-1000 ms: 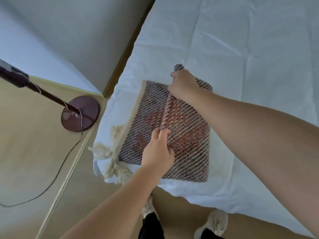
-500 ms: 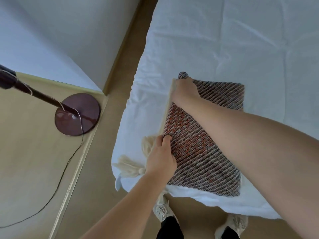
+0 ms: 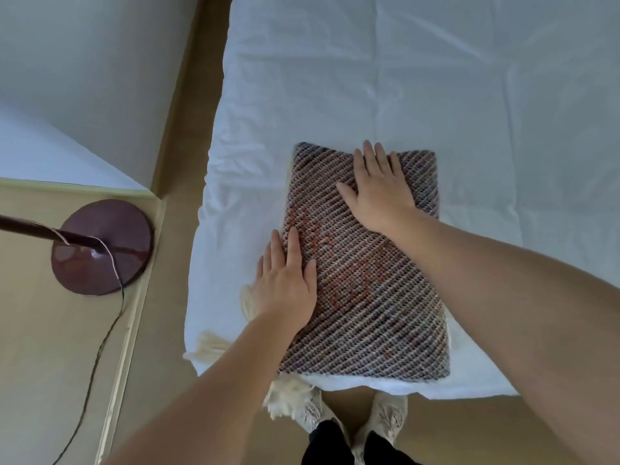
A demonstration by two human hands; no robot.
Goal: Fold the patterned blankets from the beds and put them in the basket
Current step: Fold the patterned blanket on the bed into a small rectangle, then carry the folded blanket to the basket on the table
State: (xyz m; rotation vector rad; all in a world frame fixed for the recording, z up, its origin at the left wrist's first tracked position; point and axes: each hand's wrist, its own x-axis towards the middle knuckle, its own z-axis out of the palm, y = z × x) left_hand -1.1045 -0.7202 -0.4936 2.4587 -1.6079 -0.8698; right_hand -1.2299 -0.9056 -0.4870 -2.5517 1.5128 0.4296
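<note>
The blanket (image 3: 365,273) lies folded into a thick rectangle on the bed (image 3: 436,78), near the bed's close edge and its left corner. My right hand (image 3: 379,193) lies flat on the far part of the blanket, palm down, fingers spread wide and holding nothing. My left hand (image 3: 288,283) lies flat too, fingers straight and close together, half on the blanket's left edge and half on the white sheet beside it (it grips nothing either). Cream tassels (image 3: 288,397) stick out from under the blanket on the left and hang over the bed's edge by my wrist. My shoes (image 3: 385,414) show just below the bed, on the tan floor. Off to the left stands a lamp base (image 3: 100,246), round and dark red, with a thin cord (image 3: 97,357) running down from it.
</note>
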